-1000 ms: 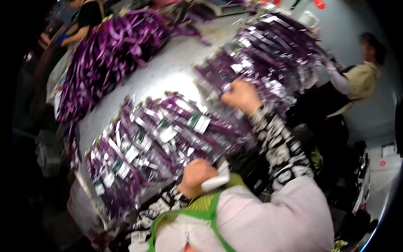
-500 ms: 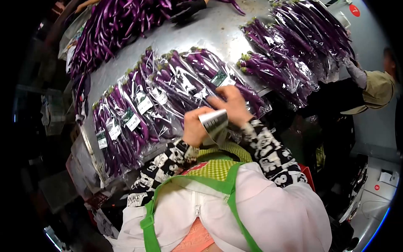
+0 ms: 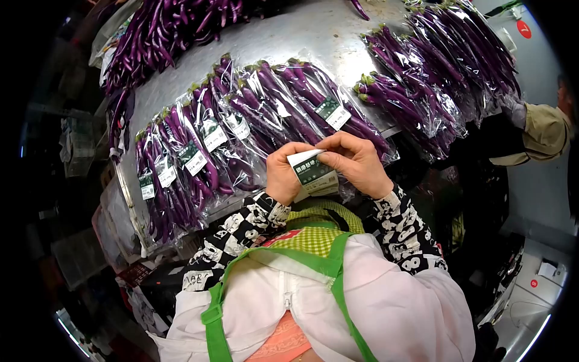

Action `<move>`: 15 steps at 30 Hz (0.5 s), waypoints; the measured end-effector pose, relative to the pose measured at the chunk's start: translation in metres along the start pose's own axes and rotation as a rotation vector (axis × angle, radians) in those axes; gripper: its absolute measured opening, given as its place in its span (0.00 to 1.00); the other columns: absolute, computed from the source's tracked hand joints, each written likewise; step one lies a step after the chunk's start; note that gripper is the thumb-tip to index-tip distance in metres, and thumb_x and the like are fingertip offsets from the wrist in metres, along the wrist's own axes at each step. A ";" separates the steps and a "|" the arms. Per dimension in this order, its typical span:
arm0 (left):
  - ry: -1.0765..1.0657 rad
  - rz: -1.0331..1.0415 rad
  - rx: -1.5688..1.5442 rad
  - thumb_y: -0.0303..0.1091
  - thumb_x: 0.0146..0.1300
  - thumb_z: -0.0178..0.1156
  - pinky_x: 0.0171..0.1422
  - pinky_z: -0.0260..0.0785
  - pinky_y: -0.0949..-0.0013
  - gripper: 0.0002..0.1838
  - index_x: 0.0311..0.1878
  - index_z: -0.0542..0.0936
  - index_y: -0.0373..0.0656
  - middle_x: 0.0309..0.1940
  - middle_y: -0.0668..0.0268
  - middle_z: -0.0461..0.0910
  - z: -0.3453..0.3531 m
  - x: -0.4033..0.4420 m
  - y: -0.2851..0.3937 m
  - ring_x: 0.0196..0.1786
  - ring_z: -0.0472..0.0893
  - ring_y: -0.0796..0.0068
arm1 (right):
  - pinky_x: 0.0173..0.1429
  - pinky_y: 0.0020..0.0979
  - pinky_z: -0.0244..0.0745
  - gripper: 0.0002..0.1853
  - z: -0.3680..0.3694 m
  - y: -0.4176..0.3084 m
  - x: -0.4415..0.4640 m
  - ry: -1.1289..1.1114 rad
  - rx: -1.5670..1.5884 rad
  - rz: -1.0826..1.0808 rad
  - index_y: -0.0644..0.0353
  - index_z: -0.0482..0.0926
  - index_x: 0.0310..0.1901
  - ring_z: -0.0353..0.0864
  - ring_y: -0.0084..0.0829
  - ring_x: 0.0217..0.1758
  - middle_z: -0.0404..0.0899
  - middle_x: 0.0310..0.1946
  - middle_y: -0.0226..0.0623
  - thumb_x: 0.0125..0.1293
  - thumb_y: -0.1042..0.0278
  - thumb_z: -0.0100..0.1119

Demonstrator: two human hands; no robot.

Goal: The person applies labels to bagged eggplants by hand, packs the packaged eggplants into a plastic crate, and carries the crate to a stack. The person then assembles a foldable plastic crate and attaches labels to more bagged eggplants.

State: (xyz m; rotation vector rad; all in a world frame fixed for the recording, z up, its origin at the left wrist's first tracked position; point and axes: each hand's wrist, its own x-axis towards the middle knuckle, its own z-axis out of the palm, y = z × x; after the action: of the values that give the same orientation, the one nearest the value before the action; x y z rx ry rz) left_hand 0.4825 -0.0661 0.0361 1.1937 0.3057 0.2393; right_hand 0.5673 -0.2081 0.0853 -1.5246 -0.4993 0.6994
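Observation:
My left hand (image 3: 283, 173) is closed around a small stack of green-and-white printed labels (image 3: 312, 171) in front of my apron. The thumb and fingertips of my right hand (image 3: 360, 164) pinch the upper right edge of the top label, close to the left fingertips. Just beyond both hands lies a row of long purple eggplants in clear plastic bags (image 3: 274, 114). Several bags carry labels, including a green-and-white label (image 3: 333, 113) on the rightmost bag of this row.
Loose eggplants (image 3: 163, 36) are heaped at the back left of the metal table (image 3: 301, 41). More bagged eggplants (image 3: 434, 66) lie at the right. Beside them a co-worker's sleeve (image 3: 543, 130) and gloved hand (image 3: 514, 110) show at the edge.
My right hand has left the rightmost bag of the row and now pinches the labels in my left hand. The label on that bag is uncovered. A dark-gloved hand at the far heap has gone from view.

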 end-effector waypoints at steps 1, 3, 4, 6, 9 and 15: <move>-0.023 -0.009 -0.024 0.23 0.56 0.66 0.38 0.74 0.79 0.07 0.37 0.80 0.37 0.32 0.68 0.82 -0.002 0.000 0.000 0.34 0.79 0.85 | 0.41 0.19 0.73 0.09 0.000 -0.001 0.001 -0.013 -0.023 0.014 0.65 0.80 0.42 0.77 0.16 0.36 0.80 0.35 0.29 0.62 0.72 0.63; -0.008 -0.039 -0.002 0.24 0.57 0.66 0.35 0.73 0.79 0.04 0.34 0.80 0.37 0.29 0.69 0.82 -0.004 -0.004 -0.003 0.32 0.79 0.85 | 0.38 0.20 0.72 0.07 0.000 0.000 0.003 -0.011 -0.049 0.011 0.65 0.80 0.40 0.76 0.16 0.34 0.78 0.33 0.29 0.61 0.74 0.63; 0.002 -0.073 0.019 0.25 0.57 0.66 0.35 0.73 0.79 0.04 0.33 0.80 0.37 0.29 0.69 0.82 -0.007 -0.005 -0.006 0.31 0.78 0.86 | 0.39 0.20 0.71 0.06 -0.002 0.002 0.005 -0.037 -0.145 -0.049 0.66 0.80 0.39 0.75 0.16 0.35 0.77 0.33 0.29 0.60 0.76 0.62; 0.054 -0.142 0.064 0.27 0.58 0.65 0.33 0.71 0.80 0.04 0.30 0.80 0.38 0.27 0.70 0.81 -0.012 -0.011 -0.014 0.30 0.77 0.87 | 0.37 0.22 0.69 0.04 -0.002 0.000 0.012 -0.086 -0.288 -0.138 0.66 0.78 0.36 0.73 0.19 0.33 0.73 0.31 0.31 0.58 0.80 0.59; 0.058 -0.143 0.148 0.25 0.58 0.64 0.34 0.71 0.79 0.02 0.34 0.81 0.37 0.29 0.70 0.82 -0.025 -0.020 -0.024 0.31 0.78 0.86 | 0.37 0.22 0.69 0.03 0.003 0.006 0.025 -0.127 -0.367 -0.195 0.67 0.77 0.35 0.73 0.21 0.32 0.73 0.31 0.32 0.59 0.79 0.59; -0.057 -0.459 0.501 0.32 0.59 0.65 0.34 0.71 0.75 0.12 0.39 0.82 0.30 0.29 0.67 0.82 -0.058 -0.048 -0.031 0.30 0.76 0.84 | 0.41 0.35 0.72 0.08 0.010 0.012 0.091 -0.071 -0.535 -0.257 0.63 0.80 0.34 0.78 0.35 0.35 0.77 0.32 0.38 0.61 0.66 0.60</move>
State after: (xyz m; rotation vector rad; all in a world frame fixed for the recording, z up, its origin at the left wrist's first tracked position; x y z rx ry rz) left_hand 0.4174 -0.0430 -0.0072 1.5785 0.6014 -0.2884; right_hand 0.6242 -0.1398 0.0623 -1.8875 -0.9742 0.4365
